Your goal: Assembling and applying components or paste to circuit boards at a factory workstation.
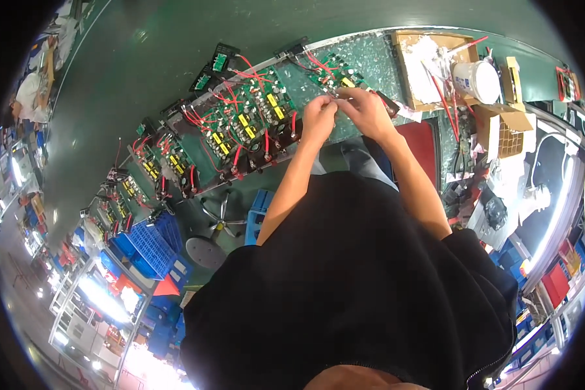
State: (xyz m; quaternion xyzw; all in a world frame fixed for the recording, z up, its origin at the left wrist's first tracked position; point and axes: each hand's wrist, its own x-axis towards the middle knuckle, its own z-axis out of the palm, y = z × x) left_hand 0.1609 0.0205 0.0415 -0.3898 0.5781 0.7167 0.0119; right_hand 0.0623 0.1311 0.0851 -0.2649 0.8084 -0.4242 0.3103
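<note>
Both my hands meet at the near edge of a green circuit board (337, 67), which carries a yellow part and red wires. My left hand (320, 118) has its fingertips pinched together there. Close against it, my right hand (368, 116) also has thumb and fingers drawn in to the same spot. Whatever sits between the fingertips is hidden or too small to name. Just left of my left hand stands another board (271, 104) with yellow parts and thick red leads, one of a row along the bench.
More boards (175, 162) line the green bench (377, 65) leftward. At the right are a cardboard tray (406, 71) with a white tub (478, 81), a divided carton (507, 133) and pliers (460, 159). Blue crates (146, 247) and a stool (205, 252) stand below left.
</note>
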